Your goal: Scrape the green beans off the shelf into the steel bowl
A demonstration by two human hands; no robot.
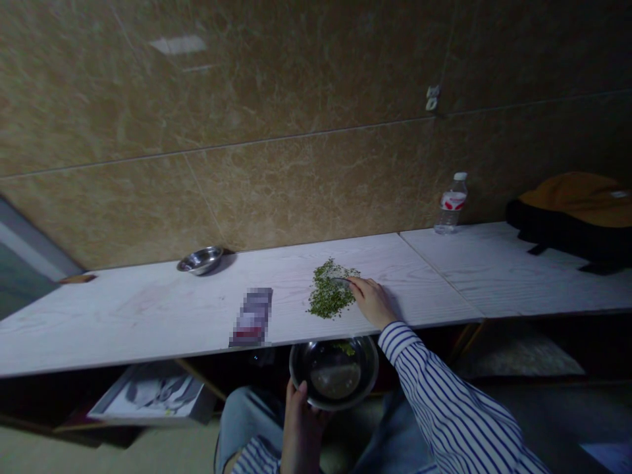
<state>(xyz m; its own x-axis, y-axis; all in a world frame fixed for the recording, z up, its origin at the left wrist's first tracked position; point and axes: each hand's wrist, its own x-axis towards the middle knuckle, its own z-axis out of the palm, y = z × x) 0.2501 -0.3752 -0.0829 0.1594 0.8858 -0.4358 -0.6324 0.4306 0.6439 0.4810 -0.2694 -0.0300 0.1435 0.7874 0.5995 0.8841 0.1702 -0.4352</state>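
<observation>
A pile of small green beans [330, 297] is spread on the white wood-grain tabletop. My right hand [372, 301] reaches over from the right, its fingers closed on what looks like a metal spoon [340, 282], whose head is among the beans. Just under the table's front edge, my left hand [302, 415] grips the near left rim of a round metal bowl [336, 382], with the thumb over the rim. Some green beans lie at the bowl's far inner side.
A smaller metal bowl [201, 261] stands by the wall at the left. Nearer lies a blurred flat packet [251, 317]. A water bottle [451, 205] and an orange-and-black bag [577, 217] are at the right. Below the tabletop, a box [153, 395] sits on a shelf.
</observation>
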